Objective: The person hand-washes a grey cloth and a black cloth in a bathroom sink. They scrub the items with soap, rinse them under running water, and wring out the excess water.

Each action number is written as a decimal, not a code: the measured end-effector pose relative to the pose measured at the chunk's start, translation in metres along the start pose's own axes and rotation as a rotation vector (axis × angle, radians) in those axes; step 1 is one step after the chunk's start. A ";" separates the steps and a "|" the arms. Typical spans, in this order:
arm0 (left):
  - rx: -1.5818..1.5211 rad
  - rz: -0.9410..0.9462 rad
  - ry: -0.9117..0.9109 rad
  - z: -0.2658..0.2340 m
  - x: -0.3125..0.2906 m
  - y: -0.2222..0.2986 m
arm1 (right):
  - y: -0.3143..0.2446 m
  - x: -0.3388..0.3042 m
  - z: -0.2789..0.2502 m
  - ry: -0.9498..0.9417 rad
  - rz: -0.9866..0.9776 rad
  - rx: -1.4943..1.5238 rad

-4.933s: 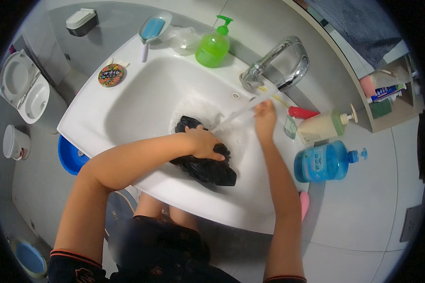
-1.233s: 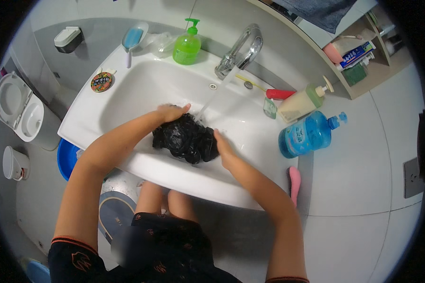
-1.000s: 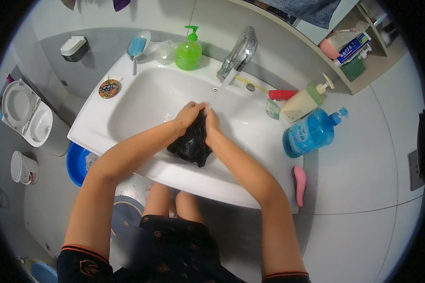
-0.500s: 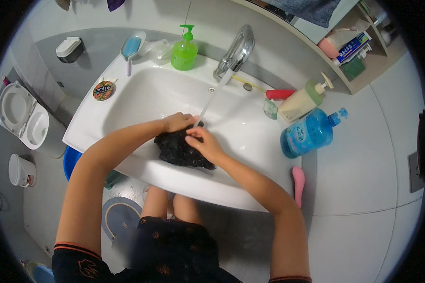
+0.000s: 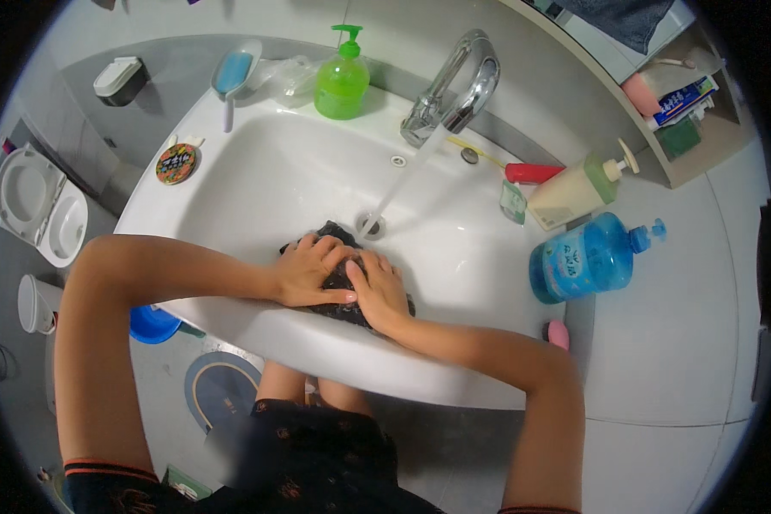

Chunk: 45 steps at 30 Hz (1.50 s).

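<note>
In the near part of the white sink (image 5: 257,171) lies a bunched, wet black cloth (image 5: 344,313), largely covered by both hands. My left hand (image 5: 310,271) rests on it with spread fingers, its thumb reaching toward the other hand. Beside it, my right hand (image 5: 377,293) presses on the cloth, palm down with fingers stretched out, and the thumbs almost meet. From the chrome faucet (image 5: 480,81) a water stream (image 5: 403,182) falls by the drain (image 5: 371,225), just beyond the cloth.
A green soap pump bottle (image 5: 342,81), soap dish (image 5: 234,73) and round tin (image 5: 176,164) stand on the sink's far and left rim. At right are a cream pump bottle (image 5: 571,192), blue bottle (image 5: 581,259), red object (image 5: 533,173) and pink-handled object (image 5: 557,333).
Both hands have come down onto the cloth and moved nearer to me, fingers spreading over it. The water now falls beyond the cloth, and the drain shows. The view has shifted slightly.
</note>
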<state>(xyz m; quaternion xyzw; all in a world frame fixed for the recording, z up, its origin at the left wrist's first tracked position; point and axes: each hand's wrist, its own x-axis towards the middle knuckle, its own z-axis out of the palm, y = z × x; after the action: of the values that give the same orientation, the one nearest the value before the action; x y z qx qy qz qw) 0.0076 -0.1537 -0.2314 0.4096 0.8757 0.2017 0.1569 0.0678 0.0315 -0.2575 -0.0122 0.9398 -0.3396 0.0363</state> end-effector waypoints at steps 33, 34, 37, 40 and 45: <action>-1.286 -0.518 0.389 -0.004 0.098 -0.004 | 0.015 0.106 -0.067 -0.126 0.560 1.327; -1.236 -0.390 0.371 -0.019 0.085 0.007 | 0.017 0.106 -0.072 -0.148 0.484 1.325; -0.972 -0.281 0.138 -0.046 0.058 0.001 | 0.015 0.085 -0.070 -0.147 0.244 1.008; -0.644 -0.477 0.052 -0.051 0.056 0.001 | 0.054 0.059 -0.023 -0.167 -0.075 0.313; -0.210 -0.501 0.056 0.003 0.066 -0.006 | 0.053 0.034 -0.025 0.030 -0.073 0.015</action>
<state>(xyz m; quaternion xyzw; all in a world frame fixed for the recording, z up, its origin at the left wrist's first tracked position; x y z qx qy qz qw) -0.0354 -0.1050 -0.2441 0.1560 0.9280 0.2576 0.2194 0.0316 0.0867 -0.2739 -0.0410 0.9365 -0.3480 0.0100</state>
